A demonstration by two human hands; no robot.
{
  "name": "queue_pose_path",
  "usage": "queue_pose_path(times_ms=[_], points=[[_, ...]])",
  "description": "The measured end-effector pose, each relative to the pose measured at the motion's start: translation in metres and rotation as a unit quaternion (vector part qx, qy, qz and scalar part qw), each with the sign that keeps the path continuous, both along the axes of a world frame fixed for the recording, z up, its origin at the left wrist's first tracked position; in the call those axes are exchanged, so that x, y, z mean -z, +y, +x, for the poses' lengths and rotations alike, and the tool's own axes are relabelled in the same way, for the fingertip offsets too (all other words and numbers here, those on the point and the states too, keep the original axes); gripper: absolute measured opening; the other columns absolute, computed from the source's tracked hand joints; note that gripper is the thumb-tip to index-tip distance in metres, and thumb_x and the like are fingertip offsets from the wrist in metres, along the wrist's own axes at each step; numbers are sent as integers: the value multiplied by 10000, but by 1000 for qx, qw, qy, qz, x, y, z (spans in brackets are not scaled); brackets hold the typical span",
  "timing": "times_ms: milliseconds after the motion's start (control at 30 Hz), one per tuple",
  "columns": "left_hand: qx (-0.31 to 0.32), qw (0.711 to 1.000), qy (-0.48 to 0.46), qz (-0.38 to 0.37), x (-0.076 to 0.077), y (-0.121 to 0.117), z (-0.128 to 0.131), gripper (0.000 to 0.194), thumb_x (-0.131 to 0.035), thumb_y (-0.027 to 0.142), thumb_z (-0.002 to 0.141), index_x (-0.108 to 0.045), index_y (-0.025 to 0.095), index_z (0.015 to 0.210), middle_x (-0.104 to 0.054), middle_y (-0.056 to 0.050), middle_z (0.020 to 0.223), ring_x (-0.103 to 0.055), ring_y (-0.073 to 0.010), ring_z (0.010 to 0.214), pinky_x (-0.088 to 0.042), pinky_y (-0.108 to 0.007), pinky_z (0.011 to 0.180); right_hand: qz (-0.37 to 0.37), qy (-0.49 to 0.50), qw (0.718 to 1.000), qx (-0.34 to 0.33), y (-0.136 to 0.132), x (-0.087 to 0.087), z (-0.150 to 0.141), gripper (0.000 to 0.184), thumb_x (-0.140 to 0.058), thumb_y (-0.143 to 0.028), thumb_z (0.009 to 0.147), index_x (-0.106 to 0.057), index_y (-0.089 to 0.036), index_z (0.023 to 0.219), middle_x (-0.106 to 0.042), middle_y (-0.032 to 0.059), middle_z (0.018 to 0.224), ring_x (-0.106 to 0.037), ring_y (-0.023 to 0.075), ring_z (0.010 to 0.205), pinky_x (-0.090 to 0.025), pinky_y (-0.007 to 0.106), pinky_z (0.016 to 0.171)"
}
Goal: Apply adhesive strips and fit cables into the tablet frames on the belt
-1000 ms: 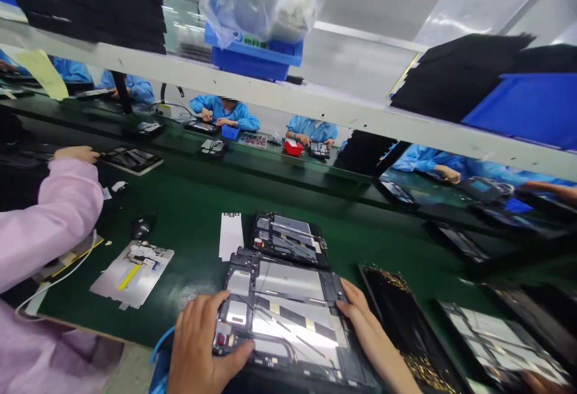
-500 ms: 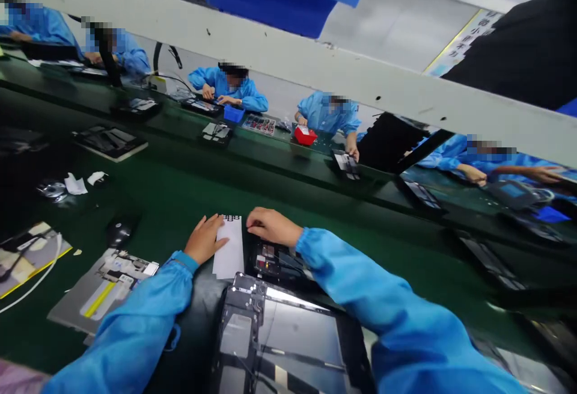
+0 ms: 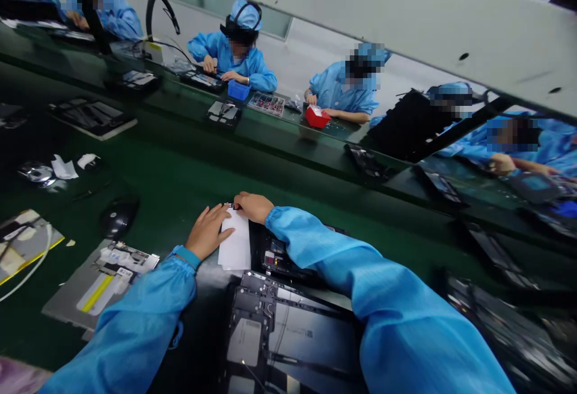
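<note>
My R hand bunched at top of wht sheet, can't tell if pinching | L hand spread, on edge | I'd guess light, bendy; take edges

Cool, even indoor light brightens the pale shelf edge at the top, while the dark green tabletop looks dim. The white paper sheet stands out brightly, with soft glare on the table just below it. A milky reflection spreads over a silver panel at bottom centre. At lower right, what seem to be opened devices smear with blur. Wide-angle distortion stretches the edges; mosaic blocks hide background faces.
</note>
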State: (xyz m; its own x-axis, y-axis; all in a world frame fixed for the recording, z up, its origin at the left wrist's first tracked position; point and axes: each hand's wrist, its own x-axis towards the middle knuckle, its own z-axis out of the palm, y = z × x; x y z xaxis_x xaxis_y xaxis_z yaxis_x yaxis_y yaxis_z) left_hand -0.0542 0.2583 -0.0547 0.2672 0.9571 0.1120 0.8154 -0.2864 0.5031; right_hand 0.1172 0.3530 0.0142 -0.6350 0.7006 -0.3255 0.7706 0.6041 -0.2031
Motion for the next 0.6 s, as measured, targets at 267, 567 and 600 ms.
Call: queue_pose_path(times_ms=[267,567,600], points=[[7,1000,-3,18,1,3,-2,344,-577,411,952,-628,233,1242,-495,-79,1545,-407,-311,1465,-268,-559,1225,-1,45,999,24,-8,-34,-13,164,-594,-210,997,-652,-102,1106,-671,106,1167,-651,210,1075,-544,396,942],[6,990,-107,94,-43,-16,2,478,-395,461,1023,-626,86,1210,-327,-81,1630,-465,-271,1410,-364,-420,1184,-56,449,874,174,-206,-137,124,85,-625,-204,871,-700,-175,841,-729,-20,772,-689,125,704,-551,244,660],[3,986,-125,112,-56,-28,1,488,-361,450,1035,-620,76,1212,-426,-54,1561,-496,-242,1378,-374,-403,1170,-49,461,863,201,-239,-135,135,71,-662,-227,863,-715,-190,835,-743,-14,766,-695,133,687,-560,251,636]])
